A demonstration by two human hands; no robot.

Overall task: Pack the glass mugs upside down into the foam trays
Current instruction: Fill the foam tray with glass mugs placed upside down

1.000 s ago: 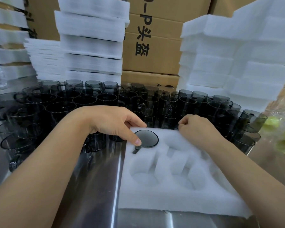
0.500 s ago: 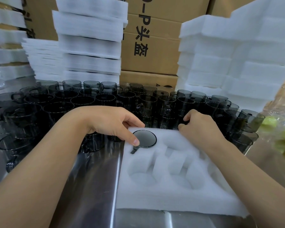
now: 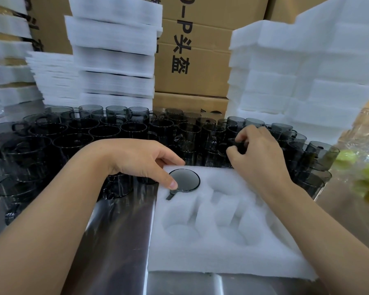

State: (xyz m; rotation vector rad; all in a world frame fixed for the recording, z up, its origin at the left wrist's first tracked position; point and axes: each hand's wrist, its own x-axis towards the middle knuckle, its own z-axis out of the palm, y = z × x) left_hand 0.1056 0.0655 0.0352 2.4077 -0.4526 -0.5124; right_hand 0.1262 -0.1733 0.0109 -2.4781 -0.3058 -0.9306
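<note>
A white foam tray (image 3: pixel 222 258) with round pockets lies on the steel table in front of me. One smoky glass mug (image 3: pixel 184 180) sits upside down in its far left pocket, handle slot toward me. My left hand (image 3: pixel 141 162) holds the tray's far left corner, thumb on the foam beside that mug. My right hand (image 3: pixel 258 154) has reached past the tray's far edge and its fingers curl round the handle of a dark mug (image 3: pixel 235 145) in the crowd of upright mugs (image 3: pixel 115 133) behind.
Stacks of foam trays stand at the back left (image 3: pixel 113 58) and back right (image 3: pixel 296 81), with cardboard boxes (image 3: pixel 196 60) between them. A clear plastic bag with yellow-green items (image 3: pixel 362 167) lies at the right. The steel table (image 3: pixel 115 241) shows bare to the tray's left.
My right hand has left the tray's far edge and moved back into the mugs, closing on one by its handle. My left hand stays on the tray corner.
</note>
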